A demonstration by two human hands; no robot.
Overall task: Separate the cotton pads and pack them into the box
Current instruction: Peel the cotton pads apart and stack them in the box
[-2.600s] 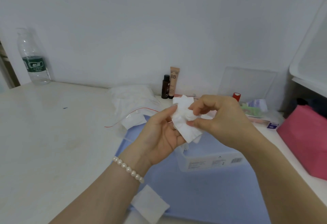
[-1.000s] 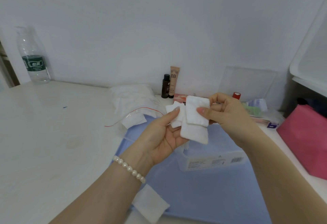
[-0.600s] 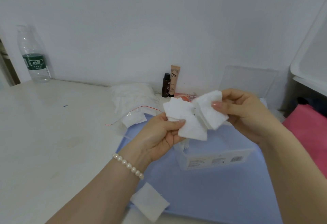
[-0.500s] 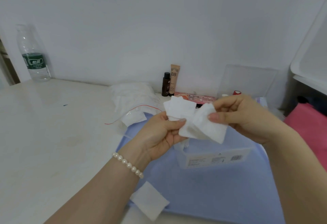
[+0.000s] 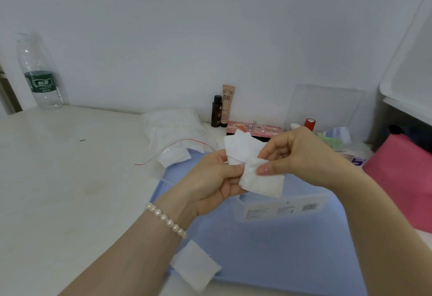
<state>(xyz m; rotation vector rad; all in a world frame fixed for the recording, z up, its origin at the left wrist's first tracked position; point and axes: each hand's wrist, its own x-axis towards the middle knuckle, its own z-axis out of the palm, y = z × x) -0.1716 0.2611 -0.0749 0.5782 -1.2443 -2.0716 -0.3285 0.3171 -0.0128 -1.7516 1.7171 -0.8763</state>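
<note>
The right hand pinches one white square cotton pad; the left hand grips the remaining white pads, above the clear plastic box on a blue mat covering the pale tabletop against a white wall.

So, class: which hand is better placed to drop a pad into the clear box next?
The right hand. It pinches one cotton pad directly above the clear box, while the left hand grips the remaining pads.
</note>
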